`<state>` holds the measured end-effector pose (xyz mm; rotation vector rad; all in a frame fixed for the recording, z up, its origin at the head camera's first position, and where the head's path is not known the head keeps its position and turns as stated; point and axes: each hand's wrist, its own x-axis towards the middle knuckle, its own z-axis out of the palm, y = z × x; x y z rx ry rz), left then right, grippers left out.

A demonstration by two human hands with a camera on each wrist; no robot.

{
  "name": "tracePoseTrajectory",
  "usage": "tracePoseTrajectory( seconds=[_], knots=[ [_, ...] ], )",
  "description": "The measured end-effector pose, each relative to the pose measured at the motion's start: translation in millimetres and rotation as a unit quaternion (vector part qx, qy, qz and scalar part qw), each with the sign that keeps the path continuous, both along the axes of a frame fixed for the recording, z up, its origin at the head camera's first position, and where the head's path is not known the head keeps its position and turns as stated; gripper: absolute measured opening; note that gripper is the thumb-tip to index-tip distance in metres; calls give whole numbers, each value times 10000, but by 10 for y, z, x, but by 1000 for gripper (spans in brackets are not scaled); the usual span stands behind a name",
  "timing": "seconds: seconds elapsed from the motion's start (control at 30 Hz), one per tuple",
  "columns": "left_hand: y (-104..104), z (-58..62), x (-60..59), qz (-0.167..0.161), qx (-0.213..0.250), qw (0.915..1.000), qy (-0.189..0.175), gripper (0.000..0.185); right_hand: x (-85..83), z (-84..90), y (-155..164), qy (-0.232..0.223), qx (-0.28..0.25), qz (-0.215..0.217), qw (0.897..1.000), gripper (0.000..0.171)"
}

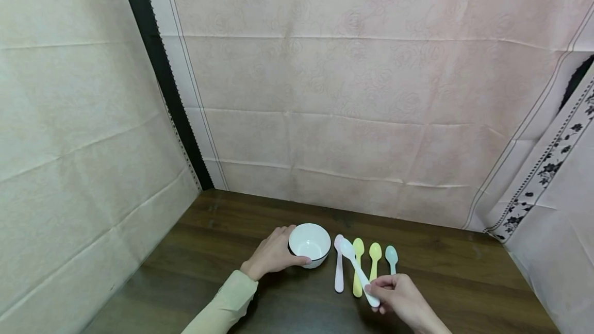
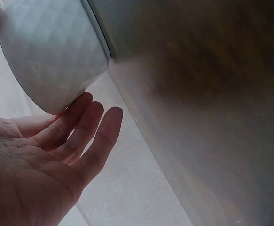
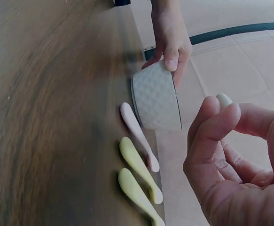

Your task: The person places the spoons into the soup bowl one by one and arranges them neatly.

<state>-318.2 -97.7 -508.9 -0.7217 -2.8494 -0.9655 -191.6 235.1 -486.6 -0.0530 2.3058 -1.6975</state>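
Observation:
My left hand (image 1: 275, 254) grips a small white bowl (image 1: 317, 260), thumb on the near side and fingers round the left side. The left wrist view shows the bowl's diamond-textured wall (image 2: 52, 52) close up, with fingertips touching it. To the right, my right hand (image 1: 400, 299) pinches the handle of a white spoon (image 1: 358, 268) between thumb and fingers. That spoon slants up and left, its head near the bowl, crossing above other spoons. In the right wrist view only the end of the white spoon (image 3: 224, 100) peeks out from the pinching fingers.
Right of the bowl lie a pale pink spoon (image 1: 339, 272), two yellow spoons (image 1: 358, 247) (image 1: 375, 253) and a light blue-green spoon (image 1: 392, 256) in a row. They rest on a dark wooden table (image 1: 445, 267). Pale cloth (image 1: 352, 117) hangs behind and at both sides.

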Motion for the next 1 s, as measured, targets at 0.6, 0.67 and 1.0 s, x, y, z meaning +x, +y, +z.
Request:
tracePoseTrajectory(
  seconds=[0.6, 0.67, 1.0],
  knots=[
    [-7, 16, 21, 5, -50, 10000, 33, 97, -69, 24, -263, -82, -359, -51, 9993, 30],
    [-6, 20, 24, 17, -44, 10000, -3, 97, -82, 21, -283, -83, -400, -40, 9992, 30],
    [-6, 20, 26, 14, -60, 10000, -13, 97, -143, -10, -387, -135, -497, -79, 9986, 28]
  ],
)
